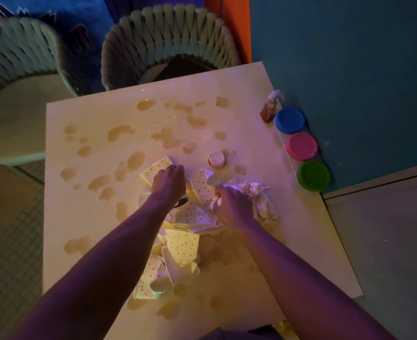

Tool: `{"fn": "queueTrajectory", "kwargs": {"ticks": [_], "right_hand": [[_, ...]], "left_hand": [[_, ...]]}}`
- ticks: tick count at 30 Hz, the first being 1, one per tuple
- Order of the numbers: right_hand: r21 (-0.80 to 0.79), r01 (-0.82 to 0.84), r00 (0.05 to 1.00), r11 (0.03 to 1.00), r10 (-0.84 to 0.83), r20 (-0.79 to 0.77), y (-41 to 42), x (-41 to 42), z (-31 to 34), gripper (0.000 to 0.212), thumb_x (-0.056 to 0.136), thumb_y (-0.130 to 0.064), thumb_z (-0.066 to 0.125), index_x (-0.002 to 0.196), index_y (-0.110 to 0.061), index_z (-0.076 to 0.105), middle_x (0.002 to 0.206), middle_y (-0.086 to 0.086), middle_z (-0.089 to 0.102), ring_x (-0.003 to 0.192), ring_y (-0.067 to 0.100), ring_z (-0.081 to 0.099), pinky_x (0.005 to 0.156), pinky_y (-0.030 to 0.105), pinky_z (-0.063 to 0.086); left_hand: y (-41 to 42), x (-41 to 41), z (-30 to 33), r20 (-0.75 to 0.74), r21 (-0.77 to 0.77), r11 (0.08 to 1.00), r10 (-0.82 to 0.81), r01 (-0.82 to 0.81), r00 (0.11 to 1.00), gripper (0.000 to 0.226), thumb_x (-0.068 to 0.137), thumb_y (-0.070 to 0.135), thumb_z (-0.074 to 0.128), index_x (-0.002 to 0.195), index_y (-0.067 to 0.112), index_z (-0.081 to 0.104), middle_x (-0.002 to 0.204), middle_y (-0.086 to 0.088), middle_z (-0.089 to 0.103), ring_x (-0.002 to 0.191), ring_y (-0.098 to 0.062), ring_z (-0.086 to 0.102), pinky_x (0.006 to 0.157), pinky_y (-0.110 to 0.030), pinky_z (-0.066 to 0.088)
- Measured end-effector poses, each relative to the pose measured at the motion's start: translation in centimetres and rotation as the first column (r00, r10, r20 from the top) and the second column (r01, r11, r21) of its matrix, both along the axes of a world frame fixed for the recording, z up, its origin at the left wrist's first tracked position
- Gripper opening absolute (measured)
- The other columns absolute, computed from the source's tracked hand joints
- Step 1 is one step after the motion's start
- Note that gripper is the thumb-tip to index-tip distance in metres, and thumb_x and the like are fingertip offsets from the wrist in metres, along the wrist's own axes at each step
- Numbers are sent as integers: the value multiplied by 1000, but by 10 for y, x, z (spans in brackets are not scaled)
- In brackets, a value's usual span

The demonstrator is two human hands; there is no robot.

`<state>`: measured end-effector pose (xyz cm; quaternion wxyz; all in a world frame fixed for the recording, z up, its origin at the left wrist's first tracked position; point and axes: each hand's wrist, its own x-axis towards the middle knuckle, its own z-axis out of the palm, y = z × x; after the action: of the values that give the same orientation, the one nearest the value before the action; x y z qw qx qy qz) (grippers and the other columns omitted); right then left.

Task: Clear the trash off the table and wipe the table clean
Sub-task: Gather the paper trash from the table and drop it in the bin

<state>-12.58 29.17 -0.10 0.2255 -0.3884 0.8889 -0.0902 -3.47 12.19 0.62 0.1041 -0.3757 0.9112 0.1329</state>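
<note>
Both hands down in a heap of dotted paper trash at the middle of a stained tabletop.

The left hand (169,184) is curled, knuckles up, gripping a dotted napkin (154,169); the right hand (232,204) is curled onto the crumpled white tissue (261,197) beside it. More dotted napkins and torn paper cups (181,249) trail from the hands toward the near edge. A small overturned cup (217,159) stands just beyond the hands, apart from the heap. Brown spill patches (120,132) spread across the tabletop (84,217), whose left half holds only stains. Along the right edge sit a pump bottle (271,109) and blue (290,120), pink (301,146) and green (314,176) lidded tubs. Two woven chairs (170,38) stand at the far edge.
</note>
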Motion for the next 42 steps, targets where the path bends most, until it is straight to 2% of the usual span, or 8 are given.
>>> {"fn": "queueTrajectory", "kwargs": {"ticks": [6, 14, 20, 24, 26, 30, 36, 42], "right_hand": [[46, -50, 999, 998, 50, 5, 4, 2, -9, 55, 80, -42, 71, 127, -19, 54, 119, 6, 60, 109, 32, 60, 81, 41, 52], [-83, 160, 975, 984, -143, 172, 4, -7, 5, 24, 75, -21, 64, 98, -25, 68, 97, 1, 70, 93, 26, 66, 69, 30, 49], [-196, 469, 784, 861, -304, 541, 12, -30, 19, 15, 68, -21, 73, 80, -24, 65, 80, -8, 70, 78, 12, 64, 70, 29, 51], [-254, 603, 659, 757, -292, 693, 29, -51, 32, 27, 72, -17, 79, 95, -29, 70, 85, -13, 69, 79, 5, 61, 72, 25, 50], [-241, 646, 620, 724, -314, 719, 35, -62, 34, 19, 72, -22, 76, 90, -28, 75, 70, -17, 67, 71, 6, 60, 68, 23, 49], [-219, 745, 543, 630, -383, 747, 56, -74, 42, 23, 62, -32, 70, 80, -21, 78, 67, -7, 68, 64, 11, 60, 65, 30, 49], [-187, 796, 476, 576, -404, 781, 93, -77, 47, 14, 63, -28, 72, 74, -20, 74, 68, -6, 68, 65, 12, 61, 63, 27, 47], [-122, 803, 446, 584, -451, 773, 123, -67, 36, 14, 64, -32, 70, 73, -23, 72, 68, -3, 69, 63, 15, 60, 63, 31, 47]], "left_hand": [[2, -8, -2, 108, -34, 999, -37, 41, 993, 16, 83, 3, 64, 98, 1, 70, 97, -21, 69, 87, -43, 69, 63, -41, 51], [3, 2, -3, -109, 117, 988, 117, -104, 987, 21, 86, 7, 61, 106, 7, 70, 107, -18, 66, 95, -40, 64, 74, -41, 52], [16, 9, 10, -195, 244, 949, 252, -202, 948, 20, 90, 17, 55, 103, 10, 69, 102, -11, 64, 91, -34, 61, 73, -37, 47], [41, 6, 29, -280, 362, 910, 311, -201, 908, 14, 90, 13, 56, 95, 19, 67, 90, -2, 65, 79, -23, 62, 68, -30, 47], [54, 1, 37, -296, 387, 907, 291, -164, 910, 19, 89, 6, 55, 93, 17, 70, 88, 1, 65, 80, -19, 60, 68, -26, 43], [87, -12, 43, -236, 372, 924, 189, -91, 953, 16, 87, 15, 58, 90, 18, 73, 89, -9, 73, 84, -28, 67, 73, -31, 51], [128, -27, 30, 106, 259, 958, -157, 125, 982, 34, 82, 40, 70, 102, 13, 69, 101, -12, 70, 92, -31, 68, 78, -39, 57], [154, -28, 14, 280, 76, 986, -164, 149, 946, 39, 86, 40, 70, 115, 15, 65, 110, -10, 68, 100, -32, 67, 77, -38, 54]]}}
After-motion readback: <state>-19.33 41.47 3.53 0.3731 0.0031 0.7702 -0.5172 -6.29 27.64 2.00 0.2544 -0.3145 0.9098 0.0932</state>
